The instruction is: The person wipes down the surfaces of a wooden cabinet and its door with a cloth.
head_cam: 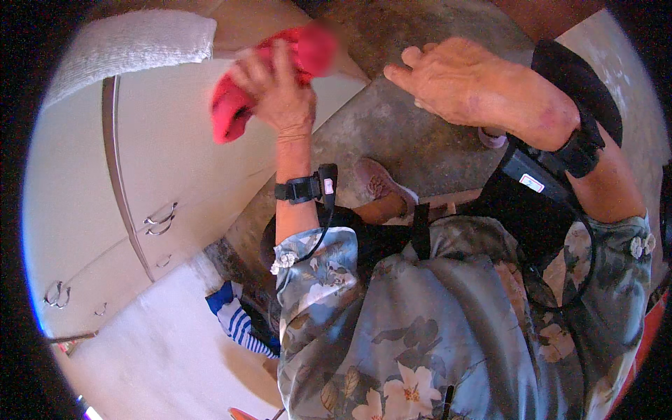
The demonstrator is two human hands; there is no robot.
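Observation:
My left hand [283,97] is at the upper left of the head view, its fingers spread and blurred over a bunched red cloth [231,107]. It grips the cloth, which hangs out on both sides of the fingers. To the right, my right hand [446,79] is raised over the floor with its fingers partly bent. Nothing shows in it, though the palm side is hidden. Each wrist wears a black strap with a small device.
A cream cabinet [194,136] with metal handles stands at the left, a white towel [152,42] on its top. Below it, a blue-and-white striped cloth [244,325] hangs beside a white surface [152,341]. My shoe [380,181] rests on the grey floor [357,121].

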